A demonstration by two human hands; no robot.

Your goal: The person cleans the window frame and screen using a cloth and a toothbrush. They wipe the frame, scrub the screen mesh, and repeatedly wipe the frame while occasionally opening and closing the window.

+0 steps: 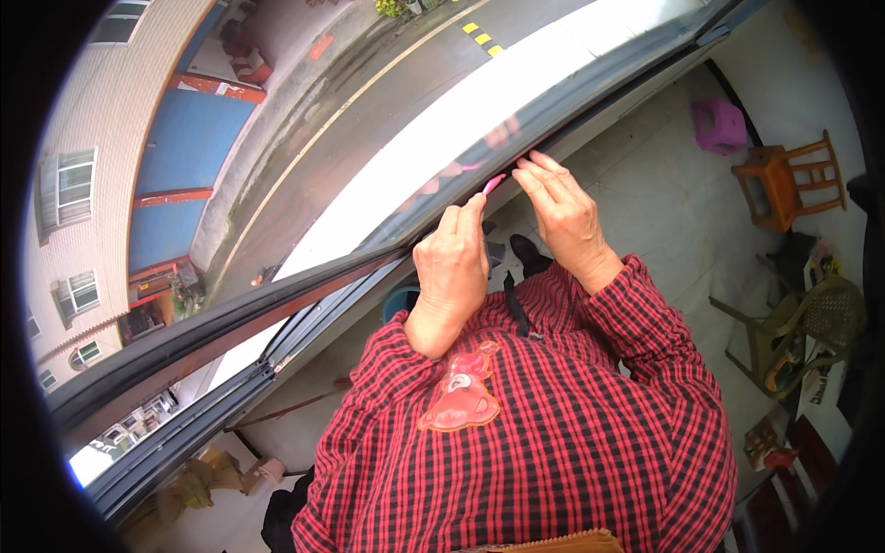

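My left hand [453, 259] grips a small pink tool [493, 184], most of it hidden by the fingers; its exposed end touches or nearly touches the dark edge of the window frame [442, 225]. Just to the right, the fingertips of my right hand [563, 211] rest on the same edge, fingers extended. Whether they pinch something thin there I cannot tell. The window glass [498, 148] slopes beyond both hands and mirrors the fingers and the pink tool. Red and black checked sleeves cover both arms.
Lower left runs a metal window track [266, 370]. A teal bucket [395, 304] stands below my left wrist. On the floor at right are a purple stool [719, 126], a wooden chair [778, 186] and a green plastic chair [826, 321]. Outside lie a road [346, 131] and buildings.
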